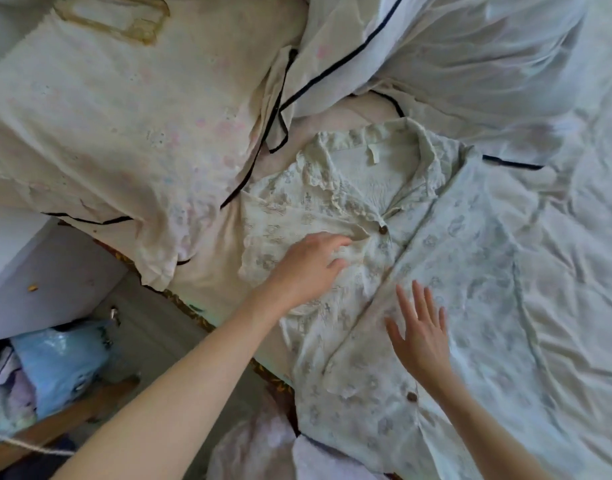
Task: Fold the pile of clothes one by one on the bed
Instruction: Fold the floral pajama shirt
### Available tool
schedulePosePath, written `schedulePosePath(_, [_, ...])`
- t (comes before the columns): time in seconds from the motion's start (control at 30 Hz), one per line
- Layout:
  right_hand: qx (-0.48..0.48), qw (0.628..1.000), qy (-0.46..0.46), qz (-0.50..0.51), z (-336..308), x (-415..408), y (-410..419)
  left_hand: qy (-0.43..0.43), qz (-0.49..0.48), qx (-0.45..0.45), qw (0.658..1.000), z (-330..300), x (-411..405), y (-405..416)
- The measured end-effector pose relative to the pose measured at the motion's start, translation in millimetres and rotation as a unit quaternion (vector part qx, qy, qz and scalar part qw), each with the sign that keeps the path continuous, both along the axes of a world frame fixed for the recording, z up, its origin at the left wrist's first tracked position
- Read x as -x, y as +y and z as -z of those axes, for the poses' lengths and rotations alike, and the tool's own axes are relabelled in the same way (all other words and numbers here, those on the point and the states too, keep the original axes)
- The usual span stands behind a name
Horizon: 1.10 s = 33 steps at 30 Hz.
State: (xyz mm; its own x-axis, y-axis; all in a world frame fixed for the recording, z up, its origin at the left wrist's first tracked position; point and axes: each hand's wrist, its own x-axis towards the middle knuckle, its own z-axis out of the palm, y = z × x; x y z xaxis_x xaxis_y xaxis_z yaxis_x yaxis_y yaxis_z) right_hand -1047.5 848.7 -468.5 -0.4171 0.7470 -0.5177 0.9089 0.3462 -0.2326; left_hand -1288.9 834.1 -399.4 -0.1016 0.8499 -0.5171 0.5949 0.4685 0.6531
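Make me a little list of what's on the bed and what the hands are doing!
garment being handled: pale flower-print shirt with a collar and brown buttons, laid out flat on the bed
left hand: fingers lightly curled, resting on the shirt near the top button
right hand: open, fingers spread, flat over the shirt's front
other cloth: cream fabric with dark piping lies beyond the shirt, to the left
beside the bed: blue plastic bag on the floor
fold progress: shirt not yet folded

Left hand [306, 268] loosely curled; right hand [420, 336] flat, fingers spread.
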Motion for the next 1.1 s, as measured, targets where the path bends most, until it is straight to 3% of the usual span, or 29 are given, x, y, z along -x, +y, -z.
schedulePosePath(0.13, [0.029, 0.997, -0.046, -0.053, 15.3, -21.0, 13.4, 0.196, -0.009, 0.016, 0.981, 32.3, 20.0, -34.4])
schedulePosePath(0.37, [0.042, 0.993, -0.039, -0.101, 40.8, -35.3, 22.1, 0.278, -0.033, 0.077, 0.957, 44.9, 25.7, -39.7])
schedulePosePath(0.5, [0.043, 0.993, -0.014, -0.111, 49.5, -42.5, 23.8, 0.364, -0.069, 0.009, 0.929, 32.0, 6.6, -34.6])
schedulePosePath(0.57, [0.068, 0.992, 0.034, -0.096, 46.7, -43.8, 27.5, 0.336, -0.120, -0.010, 0.934, 15.1, -12.5, -33.4])
schedulePosePath(0.63, [0.120, 0.984, 0.135, -0.006, 38.0, -44.0, 33.2, 0.284, -0.146, -0.019, 0.947, 0.6, -37.3, -30.2])
schedulePosePath(0.7, [0.188, 0.945, 0.216, 0.160, 24.2, -48.4, 41.0, 0.266, -0.125, -0.038, 0.955, -8.8, -66.5, -19.3])
schedulePosePath(0.8, [0.234, 0.863, 0.274, 0.353, 5.0, -67.1, 49.7, 0.308, -0.079, -0.082, 0.944, -14.9, -106.1, 9.2])
schedulePosePath(0.87, [0.243, 0.837, 0.293, 0.394, -3.0, -81.2, 50.6, 0.343, -0.073, -0.064, 0.934, -17.2, -115.8, 21.0])
schedulePosePath(0.93, [0.256, 0.837, 0.288, 0.389, -5.0, -90.2, 47.6, 0.329, -0.103, -0.040, 0.938, -18.1, -111.9, 20.5])
schedulePosePath(1.03, [0.296, 0.803, 0.308, 0.415, -2.4, -92.1, 42.6, 0.136, -0.203, -0.048, 0.969, -17.9, -111.1, 12.5])
schedulePosePath(1.1, [0.334, 0.737, 0.347, 0.473, -0.9, -90.7, 41.4, -0.014, -0.179, -0.028, 0.983, -14.5, -128.6, 10.1])
